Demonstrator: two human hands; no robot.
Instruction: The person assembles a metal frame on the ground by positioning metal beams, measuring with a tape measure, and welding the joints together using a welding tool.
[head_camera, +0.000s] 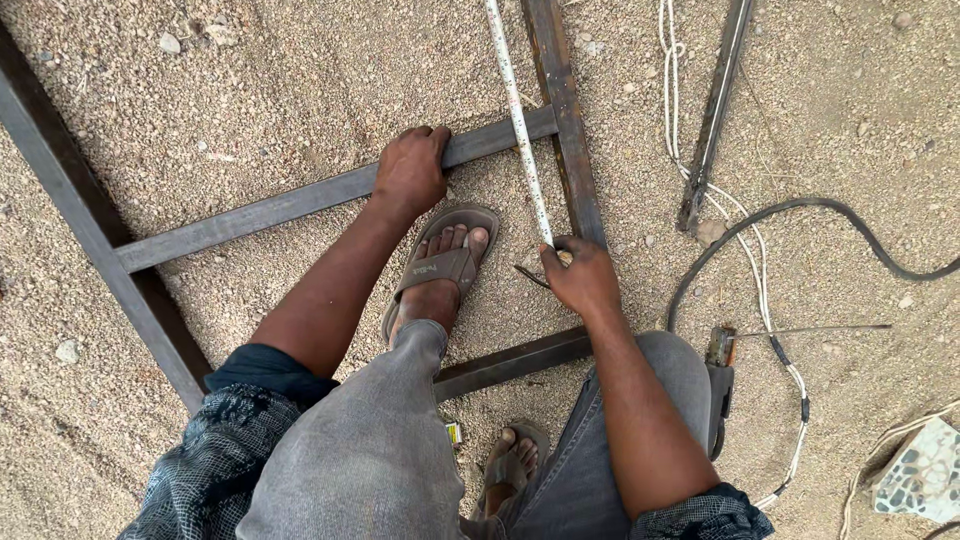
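My left hand (410, 168) grips a dark steel crossbar (270, 208) of a flat metal frame lying on gravel. My right hand (580, 275) pinches the near end of a white tape measure blade (520, 130) against the frame's right upright bar (568, 130). The tape runs away from me along that bar. A thin dark stick-like object (530, 276) pokes out beside my right thumb. My left foot in a brown sandal (440, 265) stands inside the frame, between the two hands.
A thick frame member (90, 230) runs diagonally at the left and a lower crossbar (515, 362) passes under my knees. A loose steel bar (712, 120), white cord (672, 90), black cable (800, 208) and a thin rod (820, 328) lie at the right. A patterned tile (925, 470) sits at the bottom right.
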